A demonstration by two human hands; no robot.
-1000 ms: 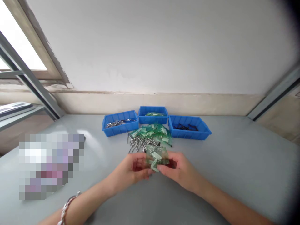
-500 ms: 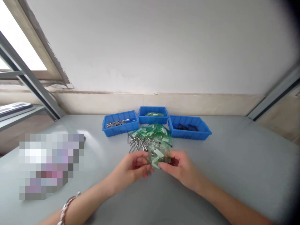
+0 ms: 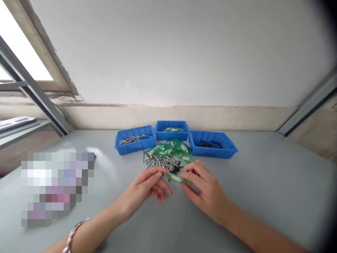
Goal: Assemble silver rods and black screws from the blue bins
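Observation:
My left hand (image 3: pixel 147 188) and my right hand (image 3: pixel 204 189) lie close together on the grey table (image 3: pixel 263 182). Between their fingertips is a small clear green packet (image 3: pixel 177 178), pressed flat near the table. Both hands pinch its ends. Just behind it sits a mixed pile of green packets (image 3: pixel 171 149), silver metal pins (image 3: pixel 158 162) and a few black pieces. A bracelet shows on my left wrist (image 3: pixel 72 236).
Three blue bins stand behind the pile: the left bin (image 3: pixel 134 142) holds silver pins, the middle bin (image 3: pixel 172 130) green packets, the right bin (image 3: pixel 212 146) dark pieces. A blurred patch (image 3: pixel 56 188) lies at the left. A wall rises behind.
Both hands have lowered the green packet from a raised, upright hold down flat toward the table, and their fingers have stretched out more.

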